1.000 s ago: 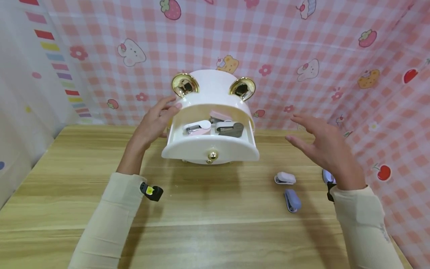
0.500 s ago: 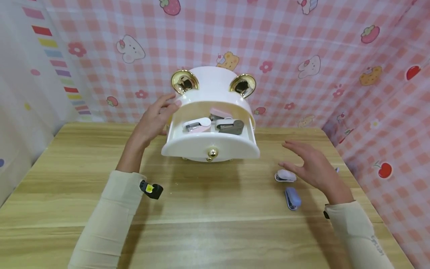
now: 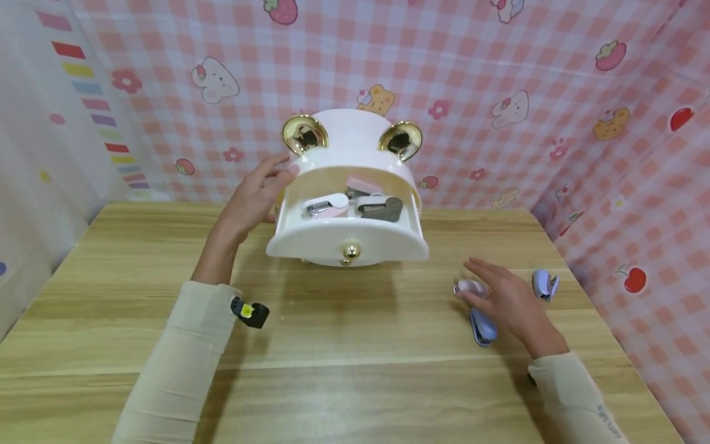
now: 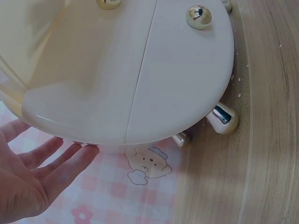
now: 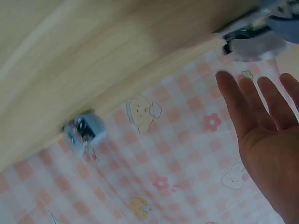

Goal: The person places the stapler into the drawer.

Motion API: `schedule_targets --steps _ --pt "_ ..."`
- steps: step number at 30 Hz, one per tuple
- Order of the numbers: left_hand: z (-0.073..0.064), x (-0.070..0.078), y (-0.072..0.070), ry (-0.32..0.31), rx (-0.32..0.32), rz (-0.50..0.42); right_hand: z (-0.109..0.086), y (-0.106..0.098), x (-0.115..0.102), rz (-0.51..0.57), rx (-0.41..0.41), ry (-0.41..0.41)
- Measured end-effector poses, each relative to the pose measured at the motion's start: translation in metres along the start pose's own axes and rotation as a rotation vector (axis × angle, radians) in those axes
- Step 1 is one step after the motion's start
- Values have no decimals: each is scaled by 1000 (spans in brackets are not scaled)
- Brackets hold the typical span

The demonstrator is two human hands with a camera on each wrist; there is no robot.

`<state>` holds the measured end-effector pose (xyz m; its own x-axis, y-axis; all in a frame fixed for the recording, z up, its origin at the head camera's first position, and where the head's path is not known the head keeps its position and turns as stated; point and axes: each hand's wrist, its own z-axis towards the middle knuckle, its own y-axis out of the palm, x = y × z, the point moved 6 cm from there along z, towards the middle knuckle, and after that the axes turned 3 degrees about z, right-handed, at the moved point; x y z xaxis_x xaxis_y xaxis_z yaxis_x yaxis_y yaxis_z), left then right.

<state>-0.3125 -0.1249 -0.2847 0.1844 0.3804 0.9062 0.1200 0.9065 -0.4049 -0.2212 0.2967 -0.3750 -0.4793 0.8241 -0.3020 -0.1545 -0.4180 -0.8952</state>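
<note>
A white rounded desktop box [image 3: 355, 139] with two gold-rimmed ears stands at the back, its upper drawer [image 3: 316, 242] pulled out. Inside lie a white-and-pink stapler [image 3: 326, 207], a grey one and a pink one. My left hand [image 3: 249, 200] steadies the box's left side, its fingers fairly straight along the wall [image 4: 60, 170]. Over the tabletop at right, my right hand [image 3: 513, 308] hovers with fingers extended and nothing held. Its thumb and fingertips overlap a pale pink mini stapler [image 3: 469, 287] in the head view. A blue mini stapler [image 3: 484, 328] lies just below, partly hidden by the hand.
A lavender mini stapler [image 3: 542, 283] lies farther right, near the table's right edge. The wooden table [image 3: 344, 357] meets a pink checked cloth [image 3: 444, 74] behind and on the right. Gold feet [image 4: 223, 119] carry the box.
My right hand has come down and toward the pale pink stapler, uncovering the lavender one at right. The left hand keeps its place at the box, and the drawer stays out.
</note>
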Motion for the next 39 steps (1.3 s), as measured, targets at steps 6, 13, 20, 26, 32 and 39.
schedule_targets --steps 6,13,20,26,32,39 --pt "0 -1 0 -1 -1 -8 -1 6 1 -35 -29 -2" --pt "-1 0 1 2 -1 -13 -2 15 7 -9 -96 95" --pt "-2 1 0 -1 0 -11 -2 17 6 -8 -81 88" --pt "-3 2 0 -1 -3 -3 -2 15 4 -15 -51 53" --pt "-2 1 1 1 -2 -9 -2 12 3 -8 -39 83" --pt "-1 0 1 1 0 -17 -2 4 6 23 -21 131"
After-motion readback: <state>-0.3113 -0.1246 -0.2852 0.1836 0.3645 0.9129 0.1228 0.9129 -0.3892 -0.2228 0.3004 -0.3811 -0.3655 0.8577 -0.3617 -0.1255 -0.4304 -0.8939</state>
